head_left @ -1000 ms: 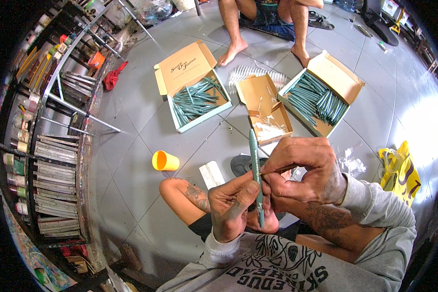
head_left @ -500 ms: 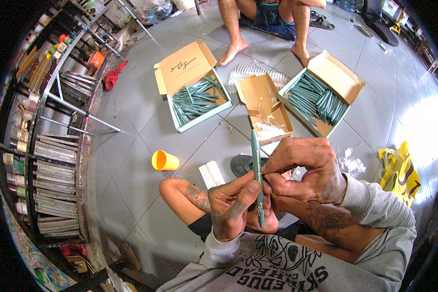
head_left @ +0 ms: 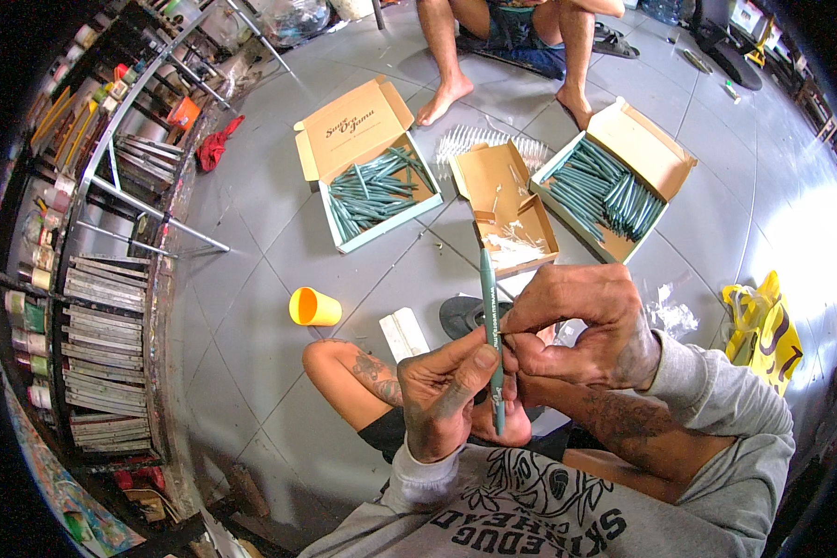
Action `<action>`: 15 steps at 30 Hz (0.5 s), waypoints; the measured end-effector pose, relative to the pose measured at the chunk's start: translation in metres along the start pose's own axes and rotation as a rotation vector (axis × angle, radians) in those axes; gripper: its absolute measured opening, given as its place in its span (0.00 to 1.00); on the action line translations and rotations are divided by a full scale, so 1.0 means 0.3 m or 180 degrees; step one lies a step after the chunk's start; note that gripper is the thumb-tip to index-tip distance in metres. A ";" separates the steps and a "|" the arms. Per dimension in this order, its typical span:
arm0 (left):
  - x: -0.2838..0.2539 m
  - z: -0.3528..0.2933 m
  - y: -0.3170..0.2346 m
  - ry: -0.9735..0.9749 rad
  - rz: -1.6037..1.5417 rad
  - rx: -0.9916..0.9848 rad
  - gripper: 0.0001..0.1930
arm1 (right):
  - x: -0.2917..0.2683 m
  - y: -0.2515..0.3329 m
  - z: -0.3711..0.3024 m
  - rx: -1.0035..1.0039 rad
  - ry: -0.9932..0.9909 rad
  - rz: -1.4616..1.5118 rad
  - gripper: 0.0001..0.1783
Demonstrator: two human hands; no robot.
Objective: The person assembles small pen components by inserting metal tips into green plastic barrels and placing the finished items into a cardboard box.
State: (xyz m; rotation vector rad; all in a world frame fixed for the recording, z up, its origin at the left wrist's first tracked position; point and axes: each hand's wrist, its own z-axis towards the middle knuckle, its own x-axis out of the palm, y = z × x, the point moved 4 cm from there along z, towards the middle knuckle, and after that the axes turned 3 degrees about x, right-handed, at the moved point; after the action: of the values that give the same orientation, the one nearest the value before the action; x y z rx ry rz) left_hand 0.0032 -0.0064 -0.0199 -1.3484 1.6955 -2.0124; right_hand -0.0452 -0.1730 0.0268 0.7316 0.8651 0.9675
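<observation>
A slim dark-green pen stands nearly upright in front of me, with pale print along its barrel. My left hand is closed around its middle, the thumb pressed on the barrel. Against the pen's right side, my right hand is closed in a pinch; whatever lies between its thumb and forefinger, if anything, is hidden. Beyond my hands, an open box at the left and another open box at the right hold many similar green pens. Between them sits a smaller brown box with white scraps in it.
Clear plastic pieces lie behind the brown box. An orange cup rests on its side near a white packet. Opposite me sits another person. A cluttered rack lines the left; a yellow bag lies at the right.
Almost nothing differs. My right hand has shifted very slightly against the pen, while the left keeps its grip.
</observation>
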 end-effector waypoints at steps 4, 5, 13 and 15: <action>0.003 0.002 -0.004 0.0060 0.0035 0.0009 0.18 | 0.001 0.003 0.001 -0.0001 -0.0023 0.0023 0.07; 0.004 0.003 -0.005 0.0088 0.0059 0.0018 0.18 | 0.001 0.002 0.001 -0.0008 -0.0032 0.0026 0.07; 0.001 0.002 -0.002 0.0049 0.0037 0.0011 0.17 | -0.012 0.004 0.003 -0.0035 0.0292 -0.0090 0.06; -0.003 0.002 0.000 0.0037 0.0047 0.0011 0.17 | -0.009 0.000 0.002 -0.0092 0.0287 -0.0063 0.06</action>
State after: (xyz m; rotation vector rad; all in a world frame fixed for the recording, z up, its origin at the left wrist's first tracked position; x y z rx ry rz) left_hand 0.0041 -0.0062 -0.0204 -1.3220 1.7010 -2.0180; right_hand -0.0454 -0.1757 0.0279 0.6578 0.9335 0.9995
